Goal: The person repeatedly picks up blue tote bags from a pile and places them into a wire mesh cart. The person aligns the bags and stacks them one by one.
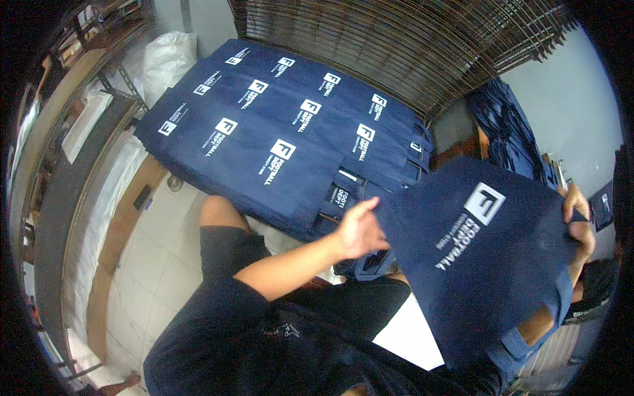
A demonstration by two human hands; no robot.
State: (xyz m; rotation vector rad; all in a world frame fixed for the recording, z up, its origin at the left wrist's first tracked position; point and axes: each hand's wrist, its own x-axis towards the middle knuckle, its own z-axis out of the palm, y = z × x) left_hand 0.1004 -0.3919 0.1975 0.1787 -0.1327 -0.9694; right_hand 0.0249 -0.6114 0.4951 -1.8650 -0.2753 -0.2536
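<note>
A navy cloth piece [522,264] with a white printed logo hangs tilted in front of me at the right. My right hand [578,221] grips its upper right edge, fingers curled round the cloth. At its left corner is my left hand [362,231], with fingers stretched and apart; whether the fingertips touch the cloth I cannot tell. Part of my right forearm is hidden behind the piece. Beyond my hands, many similar navy printed pieces [264,138] lie overlapping in rows on a wide surface. Folded navy cloth [371,265] lies just below my left hand.
Wire racks [396,46] stand behind the rows of cloth. More navy cloth [508,125] is heaped at the back right. A white plastic sack [170,63] stands at the back left, near shelving [99,198]. A white sheet [413,333] shows beneath the held piece.
</note>
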